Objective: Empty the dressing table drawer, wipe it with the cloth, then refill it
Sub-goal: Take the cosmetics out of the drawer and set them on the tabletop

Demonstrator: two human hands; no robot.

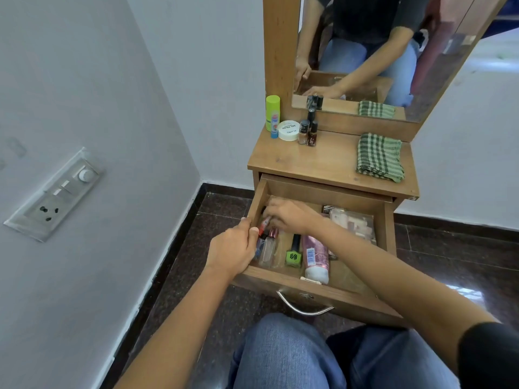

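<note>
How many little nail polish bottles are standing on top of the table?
3. They stand together by the mirror's lower left corner: a glittery beige nail polish bottle, a dark brown nail polish bottle, and a black-capped bottle behind them. More lie in the open wooden drawer, partly hidden.

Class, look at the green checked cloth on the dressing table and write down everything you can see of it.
The cloth is woven fabric, as it looks, in a dark green and pale cream check. It is folded into a thick, roughly square pad, with stacked layer edges showing along its near side. It lies flat on the right part of the wooden table top, close to the mirror, which reflects it. Neither hand touches it; only the table top is in contact. It looks dry and unused, though that is hard to confirm.
</note>
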